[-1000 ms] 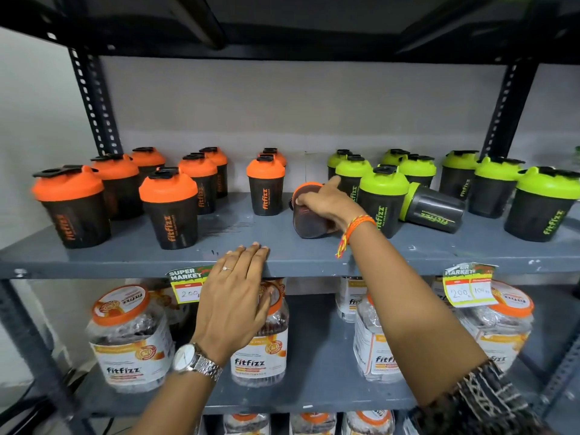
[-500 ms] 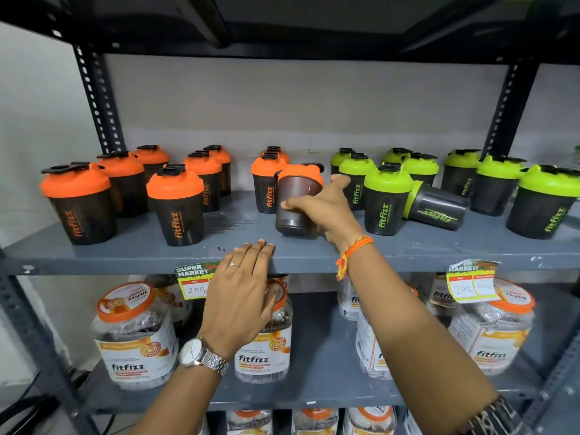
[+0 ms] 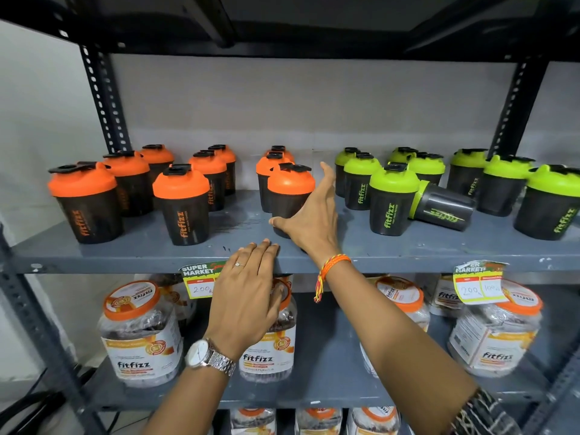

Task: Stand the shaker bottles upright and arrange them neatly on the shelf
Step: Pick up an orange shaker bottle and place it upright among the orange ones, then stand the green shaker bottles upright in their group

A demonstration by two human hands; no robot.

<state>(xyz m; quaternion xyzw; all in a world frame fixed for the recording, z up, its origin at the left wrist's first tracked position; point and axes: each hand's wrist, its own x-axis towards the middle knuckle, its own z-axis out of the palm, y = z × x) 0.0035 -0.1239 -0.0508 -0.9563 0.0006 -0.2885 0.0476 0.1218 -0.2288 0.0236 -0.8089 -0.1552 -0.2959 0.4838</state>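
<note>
Beside upright green shakers [image 3: 392, 199], toppled shaker [image 3: 442, 207]

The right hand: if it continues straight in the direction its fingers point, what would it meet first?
The right hand points up and back through the gap beside the orange-lidded shaker. The way looks free until the back wall, though depth is unclear.

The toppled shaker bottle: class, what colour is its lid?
Lime green; the toppled shaker bottle shows clearly in the head view.

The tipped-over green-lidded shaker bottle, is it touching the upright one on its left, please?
Touching: the head view shows the tipped-over green-lidded shaker bottle with its lid pressed against the upright green-lidded shaker bottle.
</note>
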